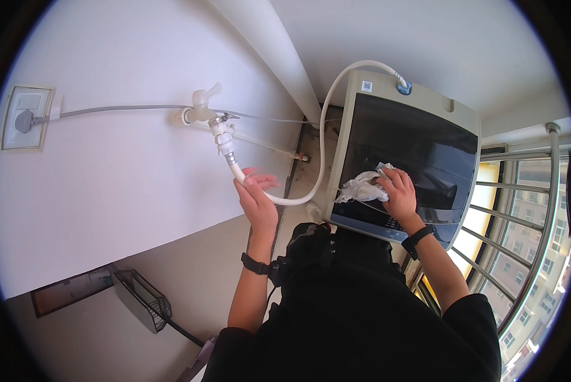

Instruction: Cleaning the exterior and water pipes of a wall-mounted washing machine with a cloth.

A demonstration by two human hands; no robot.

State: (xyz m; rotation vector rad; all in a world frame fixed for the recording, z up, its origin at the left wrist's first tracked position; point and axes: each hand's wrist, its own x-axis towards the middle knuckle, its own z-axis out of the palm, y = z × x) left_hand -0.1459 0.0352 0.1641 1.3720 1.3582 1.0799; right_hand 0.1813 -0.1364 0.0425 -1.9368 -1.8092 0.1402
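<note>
My right hand [400, 198] grips a crumpled white cloth [362, 187] and presses it against the dark glossy lid [409, 129] of a top-loading washing machine [341, 138]. My left hand [258, 198] is at the white inlet hose [301, 201], its fingers extended and apart, slightly blurred. Part of the hose is hidden by that hand, and whether they touch firmly is unclear. From there the hose rises to a wall tap [202, 107] through a white connector [223, 138]. Its other end curves up to a blue fitting [404, 89] on the machine's back edge.
A grey plug [24, 121] sits in a wall socket [27, 138], its cable [123, 108] running behind the tap. A white pipe [276, 52] stands in the corner. Metal window bars [514, 186] flank the machine on the right. A black wire basket [144, 301] is at lower left.
</note>
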